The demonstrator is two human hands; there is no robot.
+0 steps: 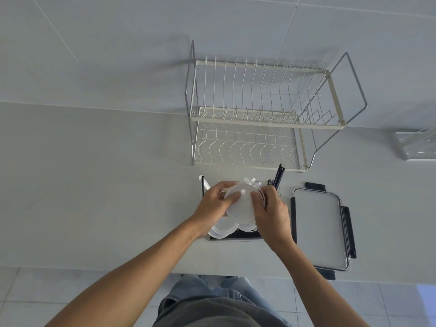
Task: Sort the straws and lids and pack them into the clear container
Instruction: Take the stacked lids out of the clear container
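A stack of translucent lids [240, 206] is being held up on edge over the clear container [232, 237], pinched from both sides: the left hand [215, 204] grips the left rim with curled fingers, the right hand [271, 208] clamps the right rim. These lids look feather-light, thin and a bit flexy, probably slick too, so they're best taken by the rims and kept squeezed together or they'll fan out. An exact count can't be made; several are nested in the held stack, and at least two more [223, 230] are seen lying in the container below. Dark straws [278, 177], roughly four or five, are poking out the far right corner, plus a few clear ones [204, 182] at the left. One container lid [318, 228] is parked beside it, near a wire dish rack [262, 114].
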